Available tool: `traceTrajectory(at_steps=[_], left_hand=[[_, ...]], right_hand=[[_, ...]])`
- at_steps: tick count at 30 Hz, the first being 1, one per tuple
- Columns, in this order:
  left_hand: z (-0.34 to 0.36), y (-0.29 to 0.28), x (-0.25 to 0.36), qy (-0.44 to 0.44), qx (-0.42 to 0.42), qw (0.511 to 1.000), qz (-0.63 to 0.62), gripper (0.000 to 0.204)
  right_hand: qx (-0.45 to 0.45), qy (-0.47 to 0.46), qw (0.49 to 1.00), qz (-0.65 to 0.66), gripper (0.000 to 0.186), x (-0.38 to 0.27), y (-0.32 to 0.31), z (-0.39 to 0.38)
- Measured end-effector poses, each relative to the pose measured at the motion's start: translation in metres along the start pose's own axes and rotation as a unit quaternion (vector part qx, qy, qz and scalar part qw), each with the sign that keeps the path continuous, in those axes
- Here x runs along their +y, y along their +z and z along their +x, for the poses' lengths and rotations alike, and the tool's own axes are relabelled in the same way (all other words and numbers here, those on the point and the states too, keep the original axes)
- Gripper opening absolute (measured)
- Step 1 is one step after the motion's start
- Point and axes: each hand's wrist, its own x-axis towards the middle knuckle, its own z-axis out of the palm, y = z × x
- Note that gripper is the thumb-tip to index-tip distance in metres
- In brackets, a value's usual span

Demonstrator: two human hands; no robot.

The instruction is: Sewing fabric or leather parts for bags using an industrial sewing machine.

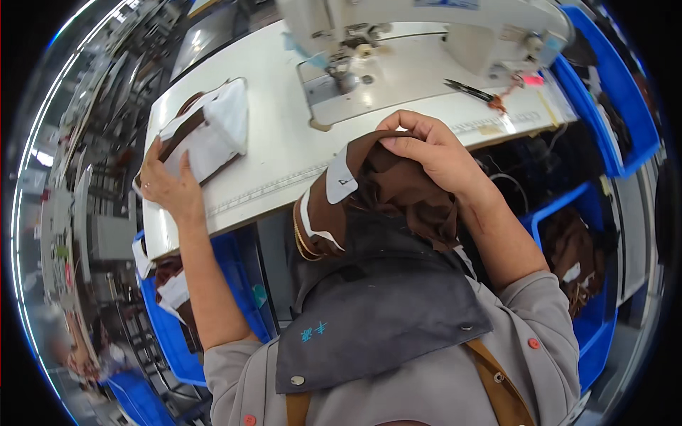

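The brown cloth piece [398, 188] with a white patch sits in the middle of the frame, just below the table edge. The right hand [430, 149] is closed tight on its top. At the left, the left hand [167, 186] rests flat with fingers spread on a stack of brown and white pieces [209, 131] on the white table [284, 153]. A sewing machine [419, 35] stands at the top. Scissors [470, 91] lie at the upper right. Blue bins [614, 106] sit around.

A single head-worn fisheye view looks steeply down from just above the person's chest, close to both hands, facing the white sewing table [284, 153] that runs beyond the fingers [408, 128] toward the sewing machine [426, 35], edges bending at the rim.
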Motion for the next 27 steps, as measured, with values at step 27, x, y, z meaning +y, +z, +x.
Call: traceTrajectory(at_steps=[27], left_hand=[[-0.047,-0.034,0.086,-0.063,-0.173,0.958,-0.218,0.052]], right_hand=[[0.075,-0.113,0.930,-0.342,0.050,0.052,0.012,0.035]])
